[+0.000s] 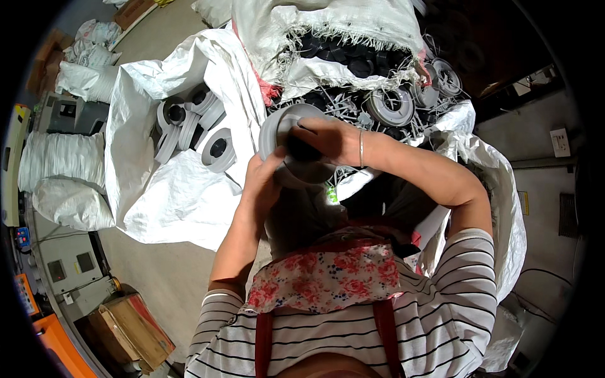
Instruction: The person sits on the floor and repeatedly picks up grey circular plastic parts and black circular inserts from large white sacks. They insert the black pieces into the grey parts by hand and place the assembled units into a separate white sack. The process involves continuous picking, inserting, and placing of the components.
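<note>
Far left: an open white woven sack (164,195) holding finished grey spools with black cores (219,150); far centre, a frayed white sack (328,25) of black parts (353,53), beside loose grey reels (391,106). Near left: cardboard box (129,327), grey machine cabinet (69,268), filled white bags (63,164).

The right hand (328,140) hides the grey spool's (283,126) centre.

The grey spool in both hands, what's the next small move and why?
Probably drop the grey spool into the open white sack on the left. The left hand and right hand both hold it, and that sack already holds similar grey spools, apart from the tangled pile ahead.
</note>
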A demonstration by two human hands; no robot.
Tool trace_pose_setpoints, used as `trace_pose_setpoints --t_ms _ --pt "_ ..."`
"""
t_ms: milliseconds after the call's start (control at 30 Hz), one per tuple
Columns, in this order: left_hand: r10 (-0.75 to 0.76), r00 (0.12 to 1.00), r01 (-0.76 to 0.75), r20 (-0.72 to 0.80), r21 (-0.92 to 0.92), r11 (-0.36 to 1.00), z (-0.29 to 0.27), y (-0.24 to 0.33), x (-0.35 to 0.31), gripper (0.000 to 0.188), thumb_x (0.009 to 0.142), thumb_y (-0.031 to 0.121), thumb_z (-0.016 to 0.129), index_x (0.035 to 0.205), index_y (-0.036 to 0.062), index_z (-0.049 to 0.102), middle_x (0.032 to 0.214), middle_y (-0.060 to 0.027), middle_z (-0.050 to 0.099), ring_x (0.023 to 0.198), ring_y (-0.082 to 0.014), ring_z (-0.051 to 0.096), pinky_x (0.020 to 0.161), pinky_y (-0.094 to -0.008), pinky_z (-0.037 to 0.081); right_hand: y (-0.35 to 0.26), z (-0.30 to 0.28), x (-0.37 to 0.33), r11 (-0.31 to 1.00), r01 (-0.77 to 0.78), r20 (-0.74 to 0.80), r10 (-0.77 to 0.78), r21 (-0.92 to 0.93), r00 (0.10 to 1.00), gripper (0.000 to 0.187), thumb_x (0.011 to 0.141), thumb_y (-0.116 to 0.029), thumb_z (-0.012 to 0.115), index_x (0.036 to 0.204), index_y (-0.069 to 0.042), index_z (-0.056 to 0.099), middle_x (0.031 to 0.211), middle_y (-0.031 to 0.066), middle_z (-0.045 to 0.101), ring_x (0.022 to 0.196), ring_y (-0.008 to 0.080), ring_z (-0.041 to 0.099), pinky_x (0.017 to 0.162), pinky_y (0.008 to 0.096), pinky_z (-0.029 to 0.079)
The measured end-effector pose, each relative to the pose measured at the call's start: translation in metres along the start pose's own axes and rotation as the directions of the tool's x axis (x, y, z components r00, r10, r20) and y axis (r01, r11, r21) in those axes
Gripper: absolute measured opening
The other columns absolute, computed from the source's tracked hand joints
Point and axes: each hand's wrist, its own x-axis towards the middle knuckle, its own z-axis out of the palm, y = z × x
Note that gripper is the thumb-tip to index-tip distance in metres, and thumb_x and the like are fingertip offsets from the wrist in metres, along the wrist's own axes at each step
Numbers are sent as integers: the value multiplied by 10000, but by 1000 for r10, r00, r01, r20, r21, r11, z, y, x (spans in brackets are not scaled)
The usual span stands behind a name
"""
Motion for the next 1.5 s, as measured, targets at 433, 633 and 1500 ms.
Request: trace_pose_setpoints --t_ms 433,633,1500 --pt "598 749 -164 -286 794 585 -19 40 3 576 732 177 754 1193 -53 497 1052 -131 609 921 -192 594 821 -308 476 9 -7 -7 691 -723 339 683 -14 647 616 840 -533 565 988 64 582 883 237 647 843 349 642 744 383 512" --pt "704 671 -413 -235 670 617 -41 55 20 692 851 167 645 1396 -50 278 1428 -215 313 1264 -263 395 1031 -340 345 73 99 -59 405 -898 279 894 -172 350 670 838 -502 564 1032 139 577 1037 301 596 1002 362 601 855 376 483" --pt "23 989 -54 -149 -210 976 15 -25 71 326 863 85 577 1162 -19 502 1026 -106 605 916 -203 614 812 -328 505 126 -17 -6 585 -804 -226 773 -106 592 296 736 -193 681 980 -46 600 988 160 596 933 359 560 836 402 464"
